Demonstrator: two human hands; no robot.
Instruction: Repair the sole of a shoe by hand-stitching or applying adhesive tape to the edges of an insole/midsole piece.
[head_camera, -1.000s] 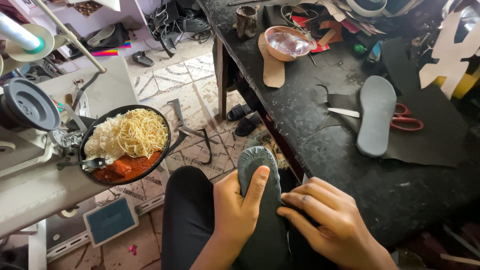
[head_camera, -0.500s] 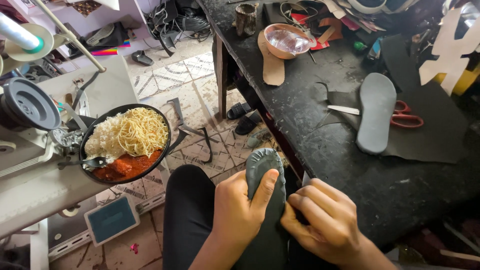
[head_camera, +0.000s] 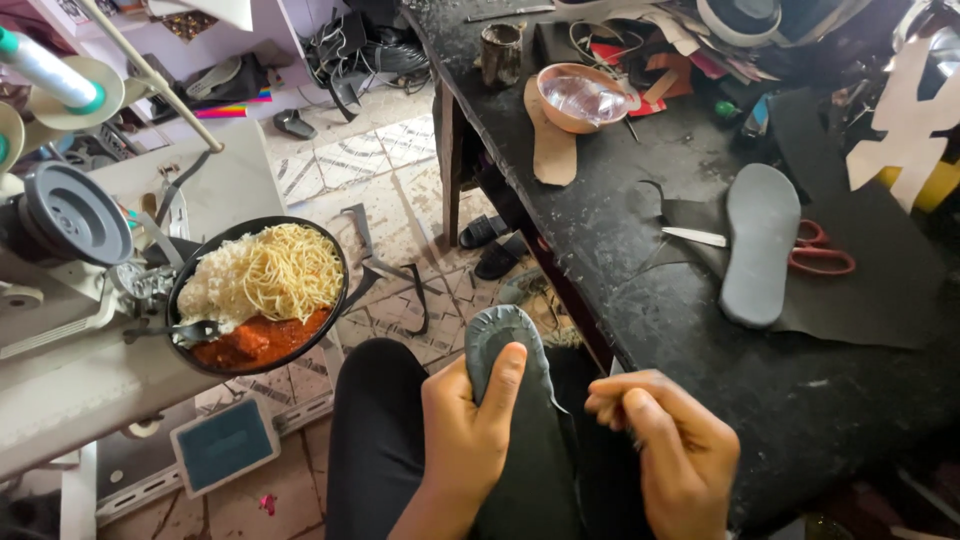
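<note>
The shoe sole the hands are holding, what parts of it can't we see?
Head view:
- Lower end of the grey sole: cut off by the picture's bottom edge.
- Its left side: under the left hand.
- Whatever the right hand pinches: too small to tell.

You hold a dark grey sole (head_camera: 510, 400) over your black trousers (head_camera: 375, 440). The table (head_camera: 640, 250) is black, and a lighter grey sole (head_camera: 760, 245) lies on it by scissors with red handles (head_camera: 822, 258). The black bowl (head_camera: 335, 255) has pale yellow noodles, white rice and red sauce. The floor tiles (head_camera: 380, 160) are cream with grey line patterns.
</note>
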